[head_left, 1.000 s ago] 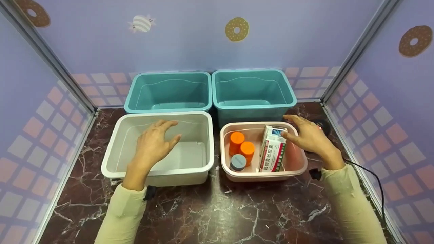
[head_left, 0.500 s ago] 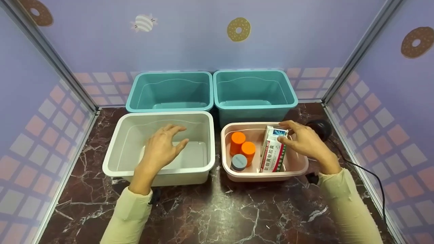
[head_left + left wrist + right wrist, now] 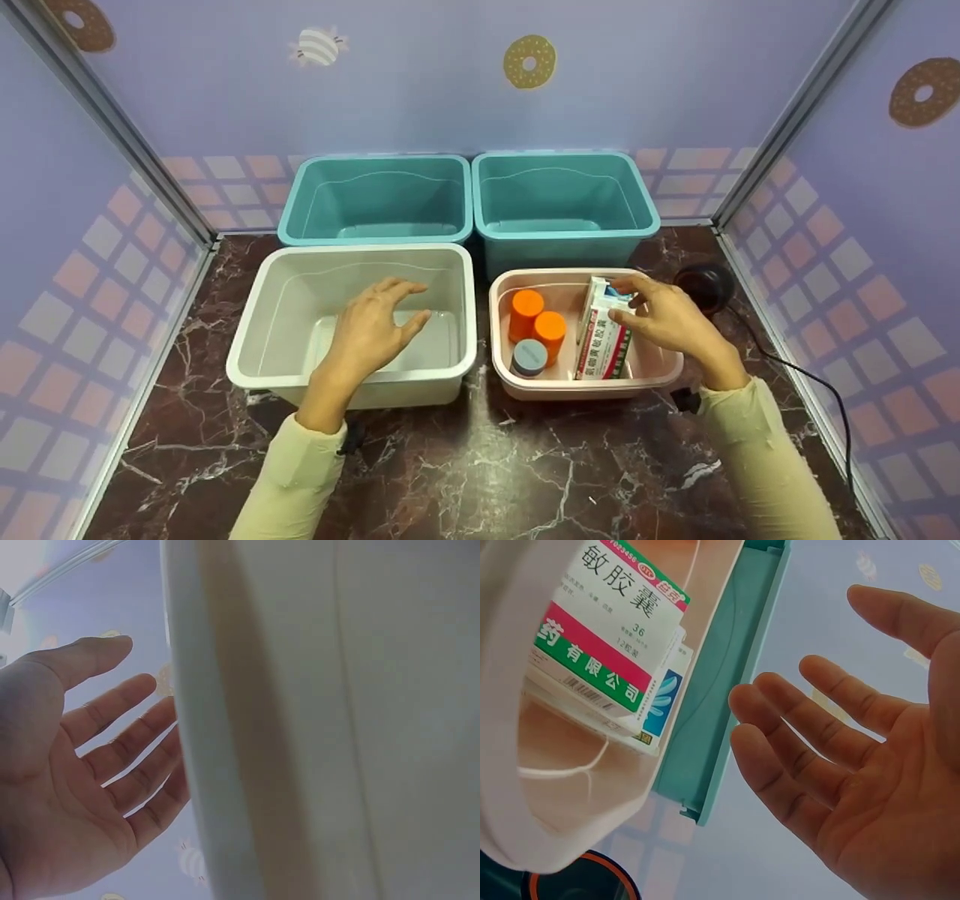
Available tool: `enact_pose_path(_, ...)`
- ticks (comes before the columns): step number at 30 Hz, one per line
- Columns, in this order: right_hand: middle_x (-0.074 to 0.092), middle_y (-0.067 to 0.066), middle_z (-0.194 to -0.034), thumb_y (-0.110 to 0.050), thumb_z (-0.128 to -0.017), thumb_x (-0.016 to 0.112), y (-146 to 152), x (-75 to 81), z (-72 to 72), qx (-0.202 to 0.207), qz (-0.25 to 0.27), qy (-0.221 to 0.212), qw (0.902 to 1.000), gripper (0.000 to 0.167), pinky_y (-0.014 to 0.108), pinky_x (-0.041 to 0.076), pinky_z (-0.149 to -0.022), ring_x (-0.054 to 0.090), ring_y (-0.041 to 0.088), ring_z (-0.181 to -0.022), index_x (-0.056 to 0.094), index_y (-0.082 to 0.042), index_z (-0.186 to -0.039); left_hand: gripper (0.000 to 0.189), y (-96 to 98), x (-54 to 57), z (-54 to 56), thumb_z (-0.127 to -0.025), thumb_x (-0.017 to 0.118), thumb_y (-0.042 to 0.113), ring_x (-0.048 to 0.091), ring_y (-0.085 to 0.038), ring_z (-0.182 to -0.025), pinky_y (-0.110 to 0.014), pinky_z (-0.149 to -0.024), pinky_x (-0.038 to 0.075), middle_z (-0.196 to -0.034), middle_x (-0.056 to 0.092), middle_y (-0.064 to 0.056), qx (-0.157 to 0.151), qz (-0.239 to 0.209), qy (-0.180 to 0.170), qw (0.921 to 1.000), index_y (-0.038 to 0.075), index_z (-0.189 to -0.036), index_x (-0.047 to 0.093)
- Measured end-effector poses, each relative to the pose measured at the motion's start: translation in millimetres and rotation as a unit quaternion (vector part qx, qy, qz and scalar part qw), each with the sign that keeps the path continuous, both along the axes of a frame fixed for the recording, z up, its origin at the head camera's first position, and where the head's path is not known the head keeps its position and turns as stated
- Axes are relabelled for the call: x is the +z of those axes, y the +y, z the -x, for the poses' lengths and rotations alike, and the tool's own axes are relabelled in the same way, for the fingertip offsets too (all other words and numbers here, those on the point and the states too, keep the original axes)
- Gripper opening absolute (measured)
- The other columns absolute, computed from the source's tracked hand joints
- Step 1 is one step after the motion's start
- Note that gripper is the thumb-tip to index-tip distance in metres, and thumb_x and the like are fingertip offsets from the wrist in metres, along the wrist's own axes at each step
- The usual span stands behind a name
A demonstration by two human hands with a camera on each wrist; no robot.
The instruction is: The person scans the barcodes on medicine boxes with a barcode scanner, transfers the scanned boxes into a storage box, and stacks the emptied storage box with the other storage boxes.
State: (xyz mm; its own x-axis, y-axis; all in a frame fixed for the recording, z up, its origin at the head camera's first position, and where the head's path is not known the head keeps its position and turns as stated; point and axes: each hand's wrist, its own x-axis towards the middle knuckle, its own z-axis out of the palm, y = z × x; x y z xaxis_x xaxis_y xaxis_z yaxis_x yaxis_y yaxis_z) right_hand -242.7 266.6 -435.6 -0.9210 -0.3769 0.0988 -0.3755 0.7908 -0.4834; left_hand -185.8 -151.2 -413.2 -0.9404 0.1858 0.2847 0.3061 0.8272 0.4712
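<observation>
Over the white bin [image 3: 244,322] hovers my left hand [image 3: 371,326], its fingers spread apart with nothing between them; the left wrist view shows its bare palm [image 3: 75,787] beside the bin's wall. My right hand [image 3: 667,315] hangs above the right side of the pink bin [image 3: 517,386], thumb and fingers apart and holding nothing. Just left of that hand, medicine boxes [image 3: 604,341] stand leaning together in the pink bin, printed white, red and green. Two orange-capped bottles [image 3: 527,306] and a grey-capped bottle [image 3: 529,355] share its left side.
Two teal bins [image 3: 375,199] stand side by side against the back wall. A black rounded object [image 3: 705,286] with a cable [image 3: 810,371] sits right of the pink bin. All rest on a dark marbled table [image 3: 480,480] between patterned walls.
My right hand has shifted left and a little down over the medicine boxes. The left hand has drifted right above the white bin. Bins, bottles and boxes stay put.
</observation>
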Motion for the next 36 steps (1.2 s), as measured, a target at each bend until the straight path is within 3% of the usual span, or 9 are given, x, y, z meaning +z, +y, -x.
enact_pose_path(11, 0.070, 0.014, -0.122, -0.028, -0.090, 0.073, -8, -5.3, -2.5, 0.015, 0.015, 0.002, 0.9998, 0.044, 0.045, 0.056, -0.083, 0.071, 0.028, -0.096, 0.064, -0.008, -0.127, 0.035, 8.9, -0.9, -4.3, -0.091, 0.072, 0.032, 0.066, -0.037, -0.112, -0.052, -0.090, 0.054, -0.125, 0.068, -0.007, -0.020, -0.020, -0.006, 0.9996, 0.018, -0.123, 0.070)
enact_pose_path(21, 0.070, 0.012, -0.119, -0.030, -0.090, 0.073, -15, -11.3, -4.6, 0.008, 0.037, -0.017, 0.9991, 0.044, 0.048, 0.055, -0.085, 0.070, 0.028, -0.097, 0.065, -0.006, -0.125, 0.030, 18.0, -6.1, -8.8, -0.090, 0.074, 0.025, 0.066, -0.035, -0.112, -0.049, -0.095, 0.053, -0.121, 0.070, -0.005, -0.045, -0.041, 0.009, 0.9981, 0.016, -0.118, 0.072)
enact_pose_path(30, 0.071, 0.014, -0.117, -0.023, -0.090, 0.072, -19, -18.0, -6.3, 0.004, 0.054, -0.033, 0.9980, 0.040, 0.044, 0.054, -0.085, 0.070, 0.029, -0.095, 0.065, -0.002, -0.124, 0.028, 27.2, -11.1, -12.4, -0.088, 0.076, 0.020, 0.068, -0.032, -0.104, -0.047, -0.089, 0.055, -0.115, 0.071, -0.005, -0.064, -0.067, 0.027, 0.9953, 0.013, -0.114, 0.073)
enact_pose_path(36, 0.070, 0.015, -0.117, -0.019, -0.089, 0.071, -23, -23.0, -7.0, 0.002, 0.077, -0.053, 0.9956, 0.038, 0.048, 0.055, -0.086, 0.071, 0.029, -0.095, 0.064, -0.002, -0.123, 0.026, 33.4, -14.1, -14.3, -0.088, 0.076, 0.018, 0.067, -0.028, -0.096, -0.044, -0.083, 0.055, -0.112, 0.071, -0.005, -0.083, -0.083, 0.038, 0.9923, 0.012, -0.113, 0.073)
